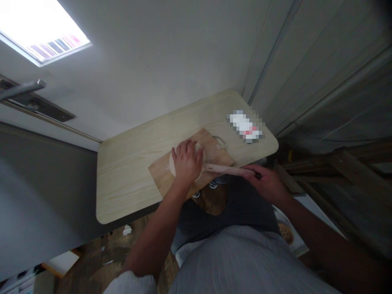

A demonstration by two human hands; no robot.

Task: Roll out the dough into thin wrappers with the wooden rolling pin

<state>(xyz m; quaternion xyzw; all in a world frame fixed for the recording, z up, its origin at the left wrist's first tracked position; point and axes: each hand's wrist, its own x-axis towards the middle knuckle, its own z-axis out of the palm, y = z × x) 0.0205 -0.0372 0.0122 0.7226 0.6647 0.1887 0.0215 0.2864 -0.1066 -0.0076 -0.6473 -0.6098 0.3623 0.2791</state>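
A wooden cutting board [163, 173] lies on the table, with traces of white flour on it. Spread over a pale round of dough [172, 166] on the board is my left hand [188, 161], its fingers apart and pressing flat; the hand hides most of the round. My right hand [265, 181] is closed around the near end of a pale wooden rolling pin [225, 169], right of the board. The pin's far end reaches the right edge of the dough, but whether it lies on the dough is hard to tell.
The light wooden table [122, 175] stands against a white door. A blurred-out white item [245, 125] lies at its right end. A metal ring handle [220, 141] sticks out from the board. Below right, a tray [303, 212] stands beside wooden beams. Crumpled paper [127, 230] lies on the floor.
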